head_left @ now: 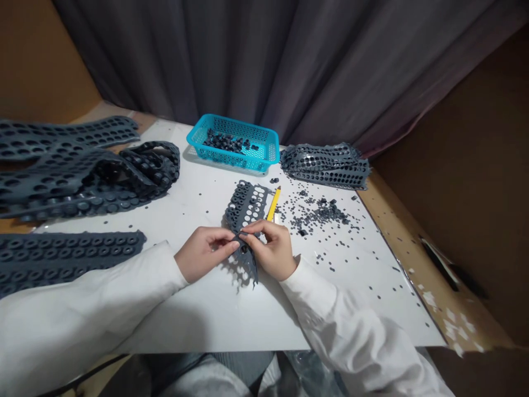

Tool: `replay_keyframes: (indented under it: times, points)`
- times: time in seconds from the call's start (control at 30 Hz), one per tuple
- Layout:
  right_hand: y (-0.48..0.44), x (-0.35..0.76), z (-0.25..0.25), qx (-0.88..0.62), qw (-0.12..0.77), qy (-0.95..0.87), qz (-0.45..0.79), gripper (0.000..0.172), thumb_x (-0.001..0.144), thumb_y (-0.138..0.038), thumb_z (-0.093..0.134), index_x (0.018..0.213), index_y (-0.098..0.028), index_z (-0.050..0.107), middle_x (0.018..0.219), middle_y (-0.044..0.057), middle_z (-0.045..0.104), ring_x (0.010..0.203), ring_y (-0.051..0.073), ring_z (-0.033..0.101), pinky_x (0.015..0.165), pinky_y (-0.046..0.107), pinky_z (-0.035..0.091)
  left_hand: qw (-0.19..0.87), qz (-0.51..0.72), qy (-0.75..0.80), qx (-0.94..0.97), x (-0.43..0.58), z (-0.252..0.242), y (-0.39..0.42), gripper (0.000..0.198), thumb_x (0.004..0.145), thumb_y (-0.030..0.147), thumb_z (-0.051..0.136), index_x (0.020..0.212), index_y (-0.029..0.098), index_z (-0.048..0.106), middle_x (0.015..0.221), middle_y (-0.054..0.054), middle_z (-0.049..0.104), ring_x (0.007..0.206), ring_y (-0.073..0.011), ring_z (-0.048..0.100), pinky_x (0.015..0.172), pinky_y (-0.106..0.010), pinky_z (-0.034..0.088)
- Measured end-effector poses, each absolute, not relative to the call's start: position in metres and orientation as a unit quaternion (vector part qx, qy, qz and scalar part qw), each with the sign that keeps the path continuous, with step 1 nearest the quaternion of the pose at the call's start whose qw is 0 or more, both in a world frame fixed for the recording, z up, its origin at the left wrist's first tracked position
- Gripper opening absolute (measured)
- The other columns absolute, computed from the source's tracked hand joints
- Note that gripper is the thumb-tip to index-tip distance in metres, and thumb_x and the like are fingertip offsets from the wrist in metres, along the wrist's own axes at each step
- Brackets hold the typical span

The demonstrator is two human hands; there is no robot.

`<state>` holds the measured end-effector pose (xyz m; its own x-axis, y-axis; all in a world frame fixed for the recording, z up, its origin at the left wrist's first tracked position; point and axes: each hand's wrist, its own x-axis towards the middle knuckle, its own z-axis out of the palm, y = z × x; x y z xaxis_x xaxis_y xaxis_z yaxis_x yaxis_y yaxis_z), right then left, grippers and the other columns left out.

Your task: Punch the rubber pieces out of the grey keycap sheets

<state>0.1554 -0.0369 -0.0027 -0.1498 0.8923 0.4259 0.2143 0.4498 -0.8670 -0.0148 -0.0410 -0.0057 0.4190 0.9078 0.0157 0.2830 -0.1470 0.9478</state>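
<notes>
A dark grey perforated strip of moulded rubber-like rings (253,197) stands tilted above the white board, its lower end ragged. My left hand (206,251) pinches its left side between thumb and fingertips. From the other side, my right hand (273,248) has thumb and index finger closed on the same strip near its middle, with a small dark bit at the tips that I cannot clearly make out. Rings fill the strip's upper left part, while open holes show on its right. Just right of the strip lies a yellow pen-like tool (273,204) with a dark tip.
A blue mesh basket (233,161) at the back holds many small dark pieces. Small dark discs (330,212) are scattered over the right side of the white board (256,325). Larger perforated sheets (82,182) lie at left, and a folded one (326,165) at back right.
</notes>
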Motion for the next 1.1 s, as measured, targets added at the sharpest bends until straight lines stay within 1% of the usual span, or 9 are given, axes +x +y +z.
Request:
replay_keyframes:
  times: [0.13,0.23,0.6,0.73,0.83,0.93,1.0,1.03,1.1]
  points:
    - [-0.037,0.152,-0.008,-0.444,0.512,-0.607,0.415,0.005,0.069,-0.021,0.068,0.071,-0.018,0.066,0.071,0.003,0.068,0.066,0.014,0.063,0.063,0.026,0.05,0.453,0.312,0.444,0.708,-0.014,-0.003,-0.042,0.024,0.081,0.031,0.05,0.067,0.013,0.058,0.06,0.001,0.052,0.059,-0.011,0.046,0.056,-0.022,0.037]
    - [-0.036,0.15,-0.009,-0.458,0.515,-0.568,0.45,0.007,0.066,-0.022,0.07,0.071,-0.017,0.066,0.07,0.003,0.068,0.065,0.013,0.062,0.062,0.024,0.049,0.459,0.306,0.446,0.705,-0.014,-0.002,-0.042,0.025,0.081,0.031,0.049,0.065,0.014,0.056,0.058,0.002,0.05,0.057,-0.0104,0.044,0.054,-0.021,0.036]
    - [-0.031,0.147,-0.007,-0.477,0.527,-0.508,0.486,0.012,0.062,-0.024,0.073,0.068,-0.016,0.066,0.064,0.002,0.066,0.056,0.011,0.059,0.055,0.024,0.049,0.498,0.313,0.464,0.662,-0.012,-0.003,-0.044,0.027,0.08,0.037,0.051,0.066,0.015,0.055,0.06,0.002,0.049,0.059,-0.0116,0.046,0.055,-0.022,0.036]
    - [-0.03,0.156,-0.005,-0.427,0.525,-0.521,0.519,0.013,0.062,-0.025,0.073,0.069,-0.017,0.065,0.074,0.004,0.069,0.068,0.015,0.064,0.065,0.028,0.052,0.52,0.348,0.482,0.613,-0.011,-0.003,-0.043,0.027,0.077,0.038,0.055,0.064,0.015,0.055,0.058,0.002,0.05,0.057,-0.0109,0.045,0.054,-0.022,0.037]
    - [-0.011,0.172,0.006,-0.433,0.52,-0.574,0.46,0.014,0.067,-0.028,0.069,0.076,-0.017,0.067,0.083,0.005,0.07,0.076,0.016,0.064,0.071,0.03,0.051,0.551,0.359,0.492,0.57,-0.011,-0.004,-0.041,0.029,0.075,0.041,0.058,0.062,0.015,0.055,0.054,0.004,0.049,0.052,-0.0098,0.044,0.05,-0.021,0.035]
    - [0.041,0.188,0.023,-0.49,0.505,-0.64,0.308,0.019,0.073,-0.032,0.064,0.08,-0.015,0.068,0.081,0.006,0.07,0.074,0.016,0.061,0.072,0.032,0.049,0.58,0.354,0.484,0.552,-0.012,-0.006,-0.04,0.029,0.075,0.042,0.058,0.065,0.015,0.057,0.056,0.003,0.052,0.053,-0.0101,0.045,0.05,-0.021,0.036]
    - [0.087,0.193,0.031,-0.517,0.498,-0.667,0.198,0.022,0.077,-0.031,0.059,0.085,-0.013,0.068,0.087,0.008,0.069,0.075,0.016,0.06,0.077,0.034,0.047,0.585,0.353,0.479,0.552,-0.012,-0.008,-0.039,0.029,0.076,0.041,0.059,0.065,0.014,0.058,0.057,0.003,0.052,0.054,-0.0101,0.046,0.051,-0.021,0.036]
    - [0.111,0.194,0.034,-0.532,0.481,-0.679,0.156,0.024,0.08,-0.03,0.056,0.09,-0.012,0.068,0.093,0.009,0.068,0.079,0.017,0.059,0.081,0.035,0.045,0.586,0.354,0.478,0.55,-0.013,-0.009,-0.039,0.028,0.076,0.041,0.059,0.066,0.014,0.058,0.057,0.003,0.053,0.055,-0.01,0.047,0.052,-0.021,0.037]
    - [0.15,0.191,0.037,-0.573,0.402,-0.705,0.114,0.025,0.08,-0.028,0.055,0.096,-0.011,0.067,0.103,0.012,0.066,0.095,0.023,0.056,0.089,0.042,0.04,0.59,0.361,0.478,0.541,-0.014,-0.01,-0.039,0.026,0.076,0.04,0.06,0.069,0.014,0.06,0.061,0.002,0.056,0.057,-0.0103,0.049,0.054,-0.021,0.039]
